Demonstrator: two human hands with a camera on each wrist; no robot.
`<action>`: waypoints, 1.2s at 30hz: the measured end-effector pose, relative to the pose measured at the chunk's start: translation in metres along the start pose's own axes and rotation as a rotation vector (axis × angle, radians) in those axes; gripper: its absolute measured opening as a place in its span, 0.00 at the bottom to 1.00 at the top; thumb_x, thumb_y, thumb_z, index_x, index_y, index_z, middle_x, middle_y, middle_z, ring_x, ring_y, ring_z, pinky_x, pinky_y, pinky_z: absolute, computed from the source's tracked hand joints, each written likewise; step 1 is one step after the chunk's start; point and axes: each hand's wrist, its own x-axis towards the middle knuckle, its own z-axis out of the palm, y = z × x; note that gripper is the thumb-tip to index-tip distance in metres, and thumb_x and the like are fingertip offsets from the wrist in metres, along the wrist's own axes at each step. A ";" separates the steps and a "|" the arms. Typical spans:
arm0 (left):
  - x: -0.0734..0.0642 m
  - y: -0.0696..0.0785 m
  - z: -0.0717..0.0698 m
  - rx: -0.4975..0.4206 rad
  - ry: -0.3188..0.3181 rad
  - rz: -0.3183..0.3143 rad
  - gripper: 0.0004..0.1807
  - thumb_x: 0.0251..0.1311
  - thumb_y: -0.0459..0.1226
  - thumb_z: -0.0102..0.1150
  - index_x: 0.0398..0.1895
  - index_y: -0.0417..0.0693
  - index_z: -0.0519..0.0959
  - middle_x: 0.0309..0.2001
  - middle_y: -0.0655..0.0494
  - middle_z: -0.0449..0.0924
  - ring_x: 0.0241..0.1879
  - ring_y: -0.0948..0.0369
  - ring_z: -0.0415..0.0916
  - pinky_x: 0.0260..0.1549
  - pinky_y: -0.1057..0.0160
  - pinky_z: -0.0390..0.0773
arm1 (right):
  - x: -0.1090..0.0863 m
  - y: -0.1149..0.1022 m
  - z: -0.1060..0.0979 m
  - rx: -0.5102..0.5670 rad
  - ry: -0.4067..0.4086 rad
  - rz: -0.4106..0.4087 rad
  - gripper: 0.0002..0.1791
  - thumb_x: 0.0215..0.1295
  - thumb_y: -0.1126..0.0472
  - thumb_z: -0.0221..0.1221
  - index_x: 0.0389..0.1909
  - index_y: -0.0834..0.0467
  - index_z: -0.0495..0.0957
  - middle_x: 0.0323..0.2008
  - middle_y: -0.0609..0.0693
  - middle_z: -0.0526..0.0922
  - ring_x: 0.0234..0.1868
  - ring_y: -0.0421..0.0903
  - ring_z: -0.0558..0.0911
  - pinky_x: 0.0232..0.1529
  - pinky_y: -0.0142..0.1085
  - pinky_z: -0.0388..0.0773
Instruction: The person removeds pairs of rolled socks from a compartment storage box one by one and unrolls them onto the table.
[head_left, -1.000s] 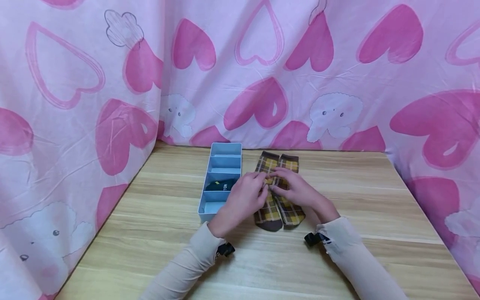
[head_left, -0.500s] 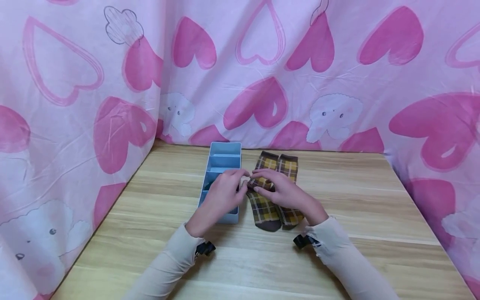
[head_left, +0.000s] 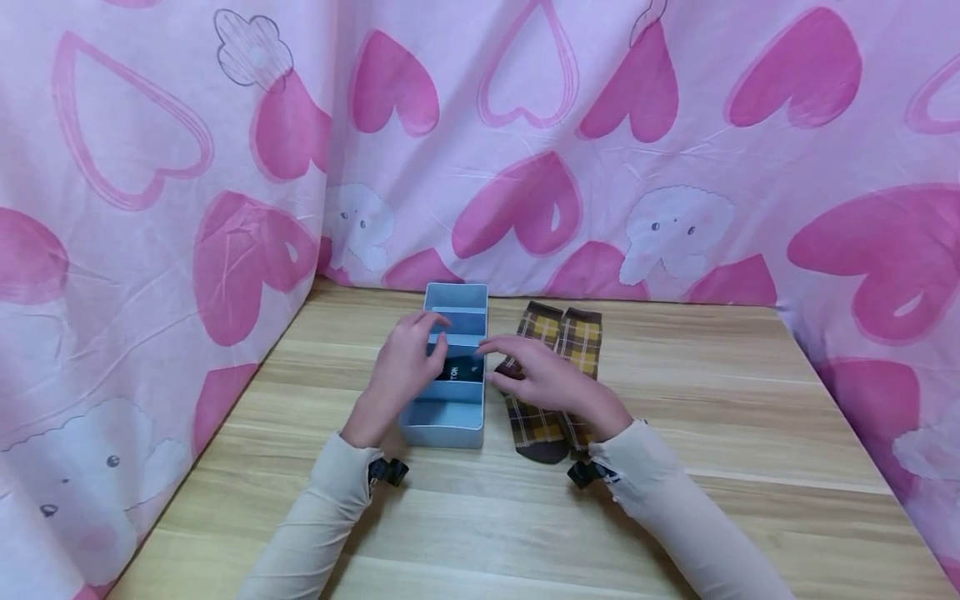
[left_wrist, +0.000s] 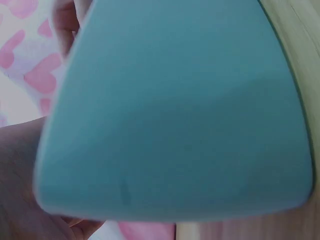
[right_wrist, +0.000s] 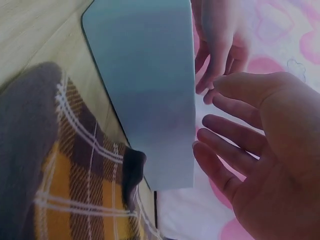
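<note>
A light blue box (head_left: 442, 437) with several compartments stands in the middle of the head view, with a dark green sock (head_left: 467, 369) bearing pale lettering in one compartment. My left hand (head_left: 401, 360) hovers at the box's left side, fingers loosely bent, holding nothing that I can see. Over the box's right rim hang the fingertips of my right hand (head_left: 546, 377), spread and relaxed; in the right wrist view the hand (right_wrist: 270, 145) is bare of any object. Beneath it lie two brown and yellow plaid socks (head_left: 536, 425), partly hidden, the nearer-to-box one bunched sideways mid-length.
The wooden table (head_left: 480, 533) ends at a pink heart-patterned cloth (head_left: 517, 208) behind and at both sides. In the left wrist view the box's blue wall (left_wrist: 175, 110) fills most of the picture. Dark straps with small devices sit at both wrists.
Both hands have moved left from the plaid socks to the box. The left plaid sock was pulled leftward at its middle. A small pale thing seen between the hands has gone from sight.
</note>
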 end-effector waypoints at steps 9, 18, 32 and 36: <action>0.001 -0.027 0.007 -0.017 0.015 -0.067 0.13 0.67 0.38 0.59 0.52 0.44 0.81 0.66 0.43 0.72 0.65 0.46 0.70 0.62 0.46 0.77 | 0.031 -0.011 0.000 -0.047 -0.110 0.005 0.19 0.71 0.52 0.61 0.60 0.52 0.80 0.56 0.45 0.84 0.52 0.44 0.83 0.56 0.43 0.82; 0.001 -0.040 0.017 -0.054 0.025 -0.143 0.13 0.69 0.38 0.56 0.52 0.45 0.80 0.59 0.46 0.77 0.54 0.49 0.76 0.55 0.48 0.82 | 0.050 -0.019 0.008 -0.275 -0.143 0.070 0.22 0.65 0.46 0.65 0.59 0.45 0.82 0.51 0.42 0.87 0.49 0.40 0.85 0.48 0.39 0.82; 0.003 -0.043 0.022 -0.099 -0.029 -0.164 0.12 0.73 0.39 0.50 0.54 0.46 0.74 0.50 0.48 0.82 0.41 0.55 0.79 0.44 0.54 0.86 | 0.064 -0.023 0.012 -0.425 -0.207 0.067 0.10 0.64 0.52 0.68 0.45 0.39 0.89 0.46 0.37 0.89 0.44 0.38 0.84 0.41 0.38 0.83; 0.002 -0.043 0.022 -0.100 -0.031 -0.161 0.12 0.73 0.38 0.50 0.54 0.46 0.74 0.49 0.48 0.81 0.39 0.55 0.79 0.42 0.55 0.86 | 0.069 -0.026 0.009 -0.444 -0.252 0.077 0.15 0.60 0.51 0.71 0.49 0.43 0.88 0.44 0.41 0.89 0.40 0.38 0.84 0.44 0.38 0.84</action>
